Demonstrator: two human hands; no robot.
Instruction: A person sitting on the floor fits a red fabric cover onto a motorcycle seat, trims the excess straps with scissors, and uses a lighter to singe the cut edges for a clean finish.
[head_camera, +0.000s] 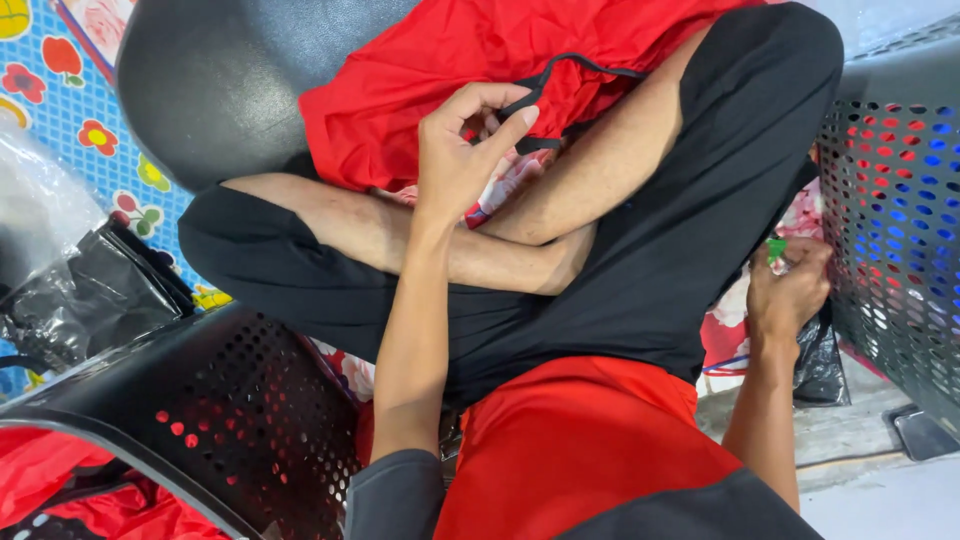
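I sit cross-legged in black shorts. My left hand (462, 150) is raised over my lap and pinches a thin black strap (560, 75) that loops over a heap of red fabric (450, 80) lying ahead of my legs. My right hand (790, 290) is low at my right side, next to my knee, closed around a small green and white object (776, 250). More red cloth (570, 440) lies across my lap near the camera.
A black perforated basket (230, 400) holding red fabric stands at the lower left. Another perforated basket (895, 210) rises at the right. A black round seat (220, 80) sits at the upper left over a floral mat (70, 120). Black plastic bags (90, 300) lie at left.
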